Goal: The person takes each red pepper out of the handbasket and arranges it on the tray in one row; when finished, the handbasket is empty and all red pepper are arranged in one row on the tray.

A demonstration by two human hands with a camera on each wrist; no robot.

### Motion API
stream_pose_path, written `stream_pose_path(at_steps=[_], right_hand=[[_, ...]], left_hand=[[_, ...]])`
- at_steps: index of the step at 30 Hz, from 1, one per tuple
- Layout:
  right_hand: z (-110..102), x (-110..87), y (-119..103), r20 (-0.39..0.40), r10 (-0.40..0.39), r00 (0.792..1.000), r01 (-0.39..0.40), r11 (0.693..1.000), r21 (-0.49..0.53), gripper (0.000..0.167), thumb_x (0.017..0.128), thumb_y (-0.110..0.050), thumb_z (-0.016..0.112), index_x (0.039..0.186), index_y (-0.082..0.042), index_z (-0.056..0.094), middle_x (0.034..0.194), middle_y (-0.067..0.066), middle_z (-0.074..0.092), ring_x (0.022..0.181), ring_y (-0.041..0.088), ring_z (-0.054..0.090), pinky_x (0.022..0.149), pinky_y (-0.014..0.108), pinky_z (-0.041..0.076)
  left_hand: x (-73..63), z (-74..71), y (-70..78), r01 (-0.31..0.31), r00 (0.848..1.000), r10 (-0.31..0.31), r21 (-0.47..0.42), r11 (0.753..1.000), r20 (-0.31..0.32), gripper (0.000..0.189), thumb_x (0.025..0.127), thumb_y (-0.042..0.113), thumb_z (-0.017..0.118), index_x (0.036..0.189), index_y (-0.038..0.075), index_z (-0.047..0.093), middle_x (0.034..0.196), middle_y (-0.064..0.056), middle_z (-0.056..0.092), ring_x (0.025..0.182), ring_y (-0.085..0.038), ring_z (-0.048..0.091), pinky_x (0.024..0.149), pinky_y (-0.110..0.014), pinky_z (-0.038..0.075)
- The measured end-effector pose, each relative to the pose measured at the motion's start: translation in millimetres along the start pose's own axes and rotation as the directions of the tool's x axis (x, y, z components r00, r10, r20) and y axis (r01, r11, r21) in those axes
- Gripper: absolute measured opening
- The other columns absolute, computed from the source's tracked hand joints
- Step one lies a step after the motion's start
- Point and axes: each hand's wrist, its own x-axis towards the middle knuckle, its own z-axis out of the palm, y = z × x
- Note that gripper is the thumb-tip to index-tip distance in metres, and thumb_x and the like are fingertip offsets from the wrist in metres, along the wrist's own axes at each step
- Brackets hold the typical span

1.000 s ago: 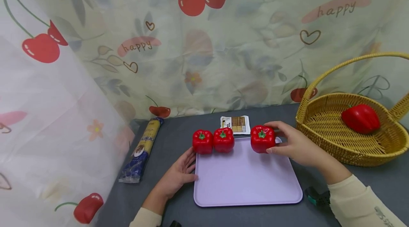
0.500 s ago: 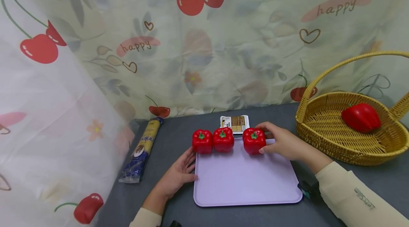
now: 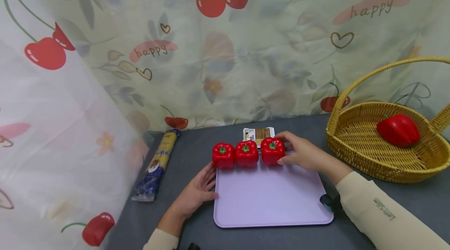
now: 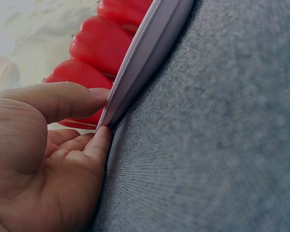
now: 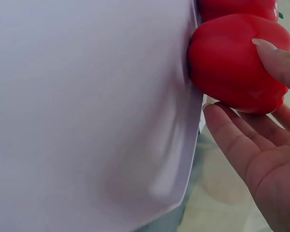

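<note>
At lower centre, a tray [image 3: 274, 203] is touched on its left edge by the left hand [image 3: 195, 193], fingers nearly straight; by the right hand [image 3: 302, 152], a pepper [image 3: 272, 152] is gripped between thumb and fingers at the tray's top edge

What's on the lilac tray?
Two red peppers at the far edge; the right hand holds a third pepper there, contact unclear. Tray surface beneath them: covered.
</note>
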Motion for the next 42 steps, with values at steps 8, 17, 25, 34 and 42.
stream_pose_path(at_steps=[8, 17, 25, 34, 42], right_hand=[[1.0, 3.9, -1.7, -0.001, 0.009, 1.0, -0.009, 1.0, -0.005, 0.076, 0.093, -0.015, 0.089, 0.155, -0.004, 0.047, 0.15, 0.025, 0.055, 0.129, 0.046, 0.062, 0.104, 0.06, 0.056], [4.7, 7.1, -2.5, 0.009, 0.014, 1.0, -0.014, 1.0, 0.005, 0.076, 0.094, -0.014, 0.088, 0.157, -0.004, 0.046, 0.151, 0.026, 0.055, 0.13, 0.047, 0.061, 0.106, 0.061, 0.054], [3.1, 5.9, -1.0, 0.006, -0.022, 1.0, 0.022, 1.0, 0.019, 0.091, 0.092, -0.022, 0.091, 0.161, 0.002, 0.037, 0.153, 0.029, 0.052, 0.131, 0.051, 0.06, 0.106, 0.061, 0.055], [-25.3, -12.0, -9.1, -0.09, -0.049, 0.995, 0.055, 0.996, 0.067, 0.076, 0.104, -0.039, 0.077, 0.162, -0.007, 0.041, 0.152, 0.022, 0.054, 0.137, 0.048, 0.055, 0.104, 0.064, 0.054], [-46.5, -24.9, -4.9, -0.219, -0.151, 0.964, 0.197, 0.959, 0.205, 0.049, 0.117, -0.027, 0.051, 0.157, 0.0, 0.047, 0.144, 0.021, 0.06, 0.127, 0.042, 0.063, 0.095, 0.044, 0.062]], left_hand=[[0.8, 0.2, -0.4, 0.003, 1.0, -0.003, 0.004, 1.0, -0.002, 0.106, 0.092, -0.018, 0.072, 0.175, 0.006, 0.01, 0.18, -0.015, 0.012, 0.164, -0.033, 0.015, 0.123, -0.038, 0.034], [0.7, -0.8, -2.2, 0.011, 1.0, -0.011, 0.005, 1.0, -0.016, 0.107, 0.091, -0.018, 0.073, 0.175, 0.006, 0.011, 0.18, -0.013, 0.013, 0.164, -0.031, 0.017, 0.12, -0.034, 0.037], [-1.0, 0.1, -0.6, 0.008, 1.0, -0.008, -0.007, 1.0, -0.006, 0.104, 0.093, -0.017, 0.072, 0.175, 0.006, 0.011, 0.18, -0.015, 0.013, 0.164, -0.033, 0.016, 0.121, -0.037, 0.036], [0.6, -0.2, -0.4, -0.003, 1.0, 0.003, -0.005, 1.0, -0.003, 0.105, 0.092, -0.016, 0.073, 0.175, 0.006, 0.011, 0.18, -0.014, 0.013, 0.164, -0.032, 0.017, 0.12, -0.035, 0.037], [-0.2, 1.3, 0.5, -0.003, 1.0, 0.003, -0.011, 1.0, -0.007, 0.105, 0.092, -0.018, 0.071, 0.174, 0.005, 0.01, 0.18, -0.016, 0.012, 0.164, -0.034, 0.015, 0.122, -0.038, 0.035]])
